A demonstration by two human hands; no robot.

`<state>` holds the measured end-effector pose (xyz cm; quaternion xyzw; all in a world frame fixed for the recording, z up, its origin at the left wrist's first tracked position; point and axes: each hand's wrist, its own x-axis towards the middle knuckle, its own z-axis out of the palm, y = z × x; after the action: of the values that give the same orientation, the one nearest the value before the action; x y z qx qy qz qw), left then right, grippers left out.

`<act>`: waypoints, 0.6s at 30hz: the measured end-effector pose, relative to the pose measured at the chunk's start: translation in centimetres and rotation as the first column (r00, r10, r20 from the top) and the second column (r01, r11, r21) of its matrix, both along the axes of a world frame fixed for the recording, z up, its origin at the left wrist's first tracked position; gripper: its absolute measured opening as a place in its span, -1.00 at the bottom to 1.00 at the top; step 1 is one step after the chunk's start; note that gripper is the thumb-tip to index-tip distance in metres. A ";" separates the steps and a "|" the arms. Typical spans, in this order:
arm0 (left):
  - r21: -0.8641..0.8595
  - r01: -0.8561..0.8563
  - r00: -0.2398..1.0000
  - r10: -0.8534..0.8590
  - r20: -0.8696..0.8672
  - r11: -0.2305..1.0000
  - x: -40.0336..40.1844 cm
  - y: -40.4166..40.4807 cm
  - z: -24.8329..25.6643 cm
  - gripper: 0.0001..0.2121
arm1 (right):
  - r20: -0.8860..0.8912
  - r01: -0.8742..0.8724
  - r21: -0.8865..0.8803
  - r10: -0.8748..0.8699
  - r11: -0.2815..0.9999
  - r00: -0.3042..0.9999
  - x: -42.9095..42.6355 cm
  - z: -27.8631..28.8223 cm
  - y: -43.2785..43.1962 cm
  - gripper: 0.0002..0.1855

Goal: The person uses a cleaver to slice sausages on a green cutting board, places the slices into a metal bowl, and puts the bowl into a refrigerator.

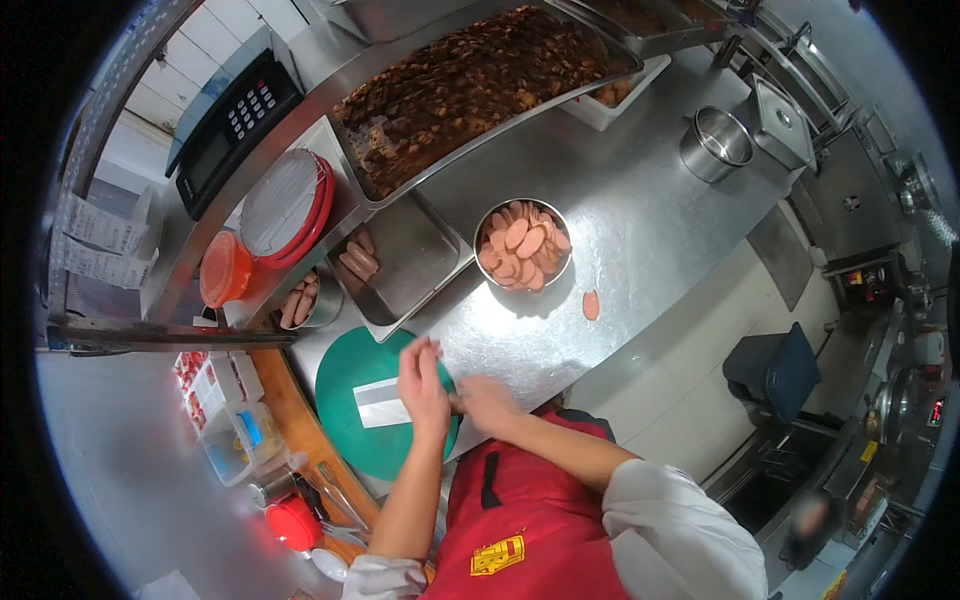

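Observation:
A cleaver with a wide steel blade (381, 405) lies flat on a round green cutting board (337, 375). My left hand (424, 382) is raised over the board, partly covering the blade, fingers loosely apart and nothing seen in them. Close to its right, my right hand (486, 401) is blurred beside the cleaver's handle; whether it grips the handle is unclear. A round steel container (566, 262) full of sliced sausage (525, 244) stands beyond the board. One loose slice (591, 305) lies on the steel counter. Whole sausages (360, 259) rest in a rectangular steel tray (412, 240).
A large tray of dark braised food (465, 90) stands at the back. More sausages (302, 300) fill a steel pot at left. Red lids (322, 202) and a scale (232, 135) sit on the shelf. Steel pots (716, 142) stand farther right; a bin (772, 371) is on the floor.

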<state>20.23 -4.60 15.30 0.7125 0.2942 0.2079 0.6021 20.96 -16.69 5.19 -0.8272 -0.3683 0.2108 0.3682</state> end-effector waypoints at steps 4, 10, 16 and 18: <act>-0.259 0.037 0.986 -0.077 -0.148 0.965 -2.3 -0.8 -3.1 -0.78 | 0.229 0.742 0.047 -0.730 0.669 0.644 8.6 0.3 -9.9 -0.75; -0.685 0.012 0.997 -0.065 -0.051 0.729 10.3 -4.7 -5.5 -0.82 | 0.305 0.866 -0.102 -0.813 0.490 0.496 14.8 -2.0 -13.6 -0.65; -0.637 0.038 0.982 -0.147 -0.119 0.770 15.5 -3.1 -6.2 -0.92 | 0.147 0.802 -0.259 -0.799 0.538 0.583 15.6 -3.4 -16.0 -0.64; -0.634 0.013 0.993 -0.086 -0.085 0.774 16.0 -3.5 -6.9 -0.90 | 0.004 0.806 -0.194 -0.821 0.560 0.571 16.8 -3.4 -17.3 -0.67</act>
<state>36.27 -8.13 8.36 0.4869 0.3606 0.0421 0.7944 37.75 -33.96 1.83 -0.9224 0.0909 0.0844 0.3657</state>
